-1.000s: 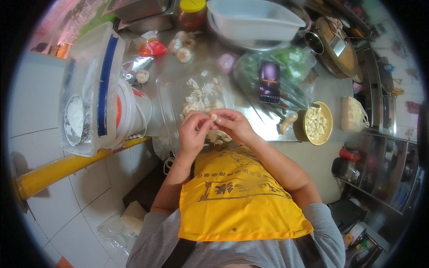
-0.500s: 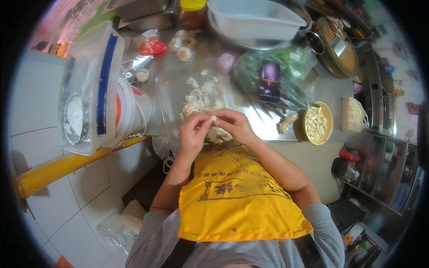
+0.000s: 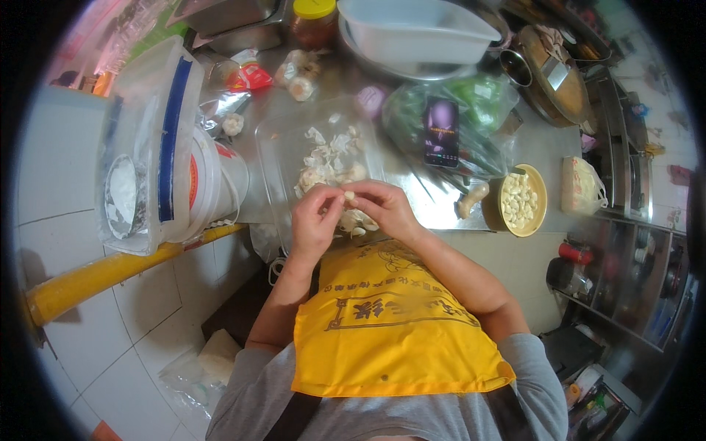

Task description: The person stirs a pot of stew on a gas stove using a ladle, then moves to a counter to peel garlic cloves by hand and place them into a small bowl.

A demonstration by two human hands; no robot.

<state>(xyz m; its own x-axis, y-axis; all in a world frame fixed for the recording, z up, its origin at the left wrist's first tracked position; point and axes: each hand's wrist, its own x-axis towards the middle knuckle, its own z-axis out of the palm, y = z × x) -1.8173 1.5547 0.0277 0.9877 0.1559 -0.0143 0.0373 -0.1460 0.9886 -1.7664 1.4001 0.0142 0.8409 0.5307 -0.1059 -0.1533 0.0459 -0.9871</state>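
A small garlic clove (image 3: pixel 350 196) is pinched between the left hand (image 3: pixel 315 220) and right hand (image 3: pixel 384 209) above the clear tray (image 3: pixel 276 147), and could be dropped if squeezed unevenly.

A working kitchen: steel counter (image 3: pixel 448 209), bowl of peeled garlic (image 3: pixel 521 200) at right, tub (image 3: pixel 412 29) and pans (image 3: pixel 548 73) far, tiled floor (image 3: pixel 125 323).

At twelve o'clock from me on the surface a dark phone screen (image 3: pixel 441 132) lies on a green plastic bag (image 3: pixel 478 103), a red-and-white sachet (image 3: pixel 250 76) sits at eleven, and a tied white bag (image 3: pixel 583 185) rests at two.
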